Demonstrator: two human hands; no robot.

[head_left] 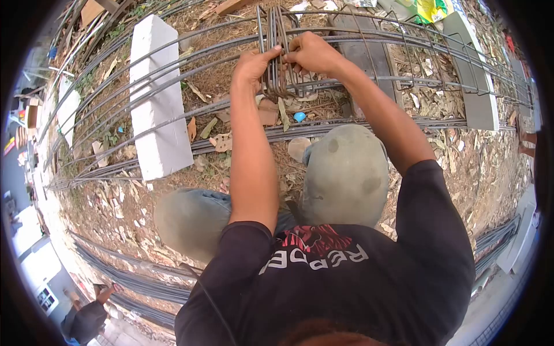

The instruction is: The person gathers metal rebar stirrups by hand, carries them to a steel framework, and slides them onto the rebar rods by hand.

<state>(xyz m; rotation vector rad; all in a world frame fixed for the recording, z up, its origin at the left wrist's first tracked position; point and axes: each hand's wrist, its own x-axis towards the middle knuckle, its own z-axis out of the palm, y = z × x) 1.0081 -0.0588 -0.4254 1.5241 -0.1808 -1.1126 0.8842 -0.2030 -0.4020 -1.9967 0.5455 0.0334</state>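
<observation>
A bunch of bent steel stirrups (274,69) hangs around several long rebars (219,41) at the top middle of the head view. My left hand (253,68) is closed at the bunch's left side, with the thumb pressed on the stirrups. On the right side, my right hand (314,53) has its fingers curled in a pinch against the same bunch. Its fingertips are partly hidden, so I cannot tell how many stirrups it grips. Further right, single stirrups (407,57) stand spaced apart along the bars.
A white block (154,98) supports the rebars on the left; a grey block (474,75) stands under them on the right. A dark plank (360,57) lies below the bars. More rebar bundles (138,288) lie behind me. Another person (86,317) is at lower left.
</observation>
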